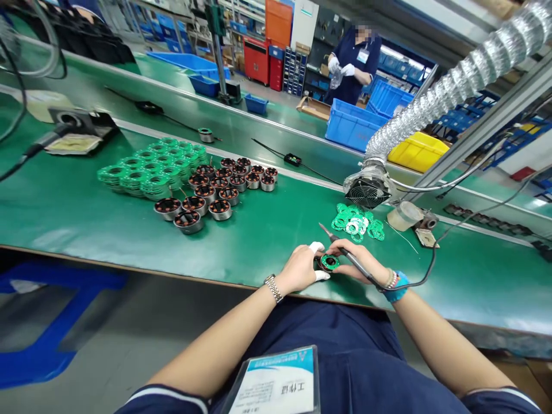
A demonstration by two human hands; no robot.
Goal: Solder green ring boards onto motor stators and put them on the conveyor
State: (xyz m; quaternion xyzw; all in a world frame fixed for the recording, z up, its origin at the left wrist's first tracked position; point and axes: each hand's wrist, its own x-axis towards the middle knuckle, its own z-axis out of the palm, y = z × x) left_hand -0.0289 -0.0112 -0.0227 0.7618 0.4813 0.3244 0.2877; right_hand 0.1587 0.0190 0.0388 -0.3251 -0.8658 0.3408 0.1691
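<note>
Coil (pixel 329 263) w/ green ring (pixel 326 267) on top sits lower ctr of frame, near front edge of green bench (pixel 267 241), btwn both hands. L hand (pixel 299 269) grips it from the L side; white covers (pixel 317 247) on thumb & a fingertip. R hand (pixel 370 260) is wrapped round a soldering iron (pixel 355 261), tip pointing upper L, clear of the coil; R fingertips also seem to touch coil's R side.

R of ctr: loose pile of rings (pixel 353 224), just below fan (pixel 368 192) on silver hose (pixel 452 80). Jar (pixel 404 216) + iron stand (pixel 426 233) just R of pile. L of ctr: cluster of other coils (pixel 215 190), next to stacked rings (pixel 150 169). Upper L: 2nd stand (pixel 75 132). Bkgd, upper R: co-worker (pixel 353 86) in white gloves (pixel 348 70) holds clear bag (pixel 336 79), behind blue bin (pixel 351 126).
</note>
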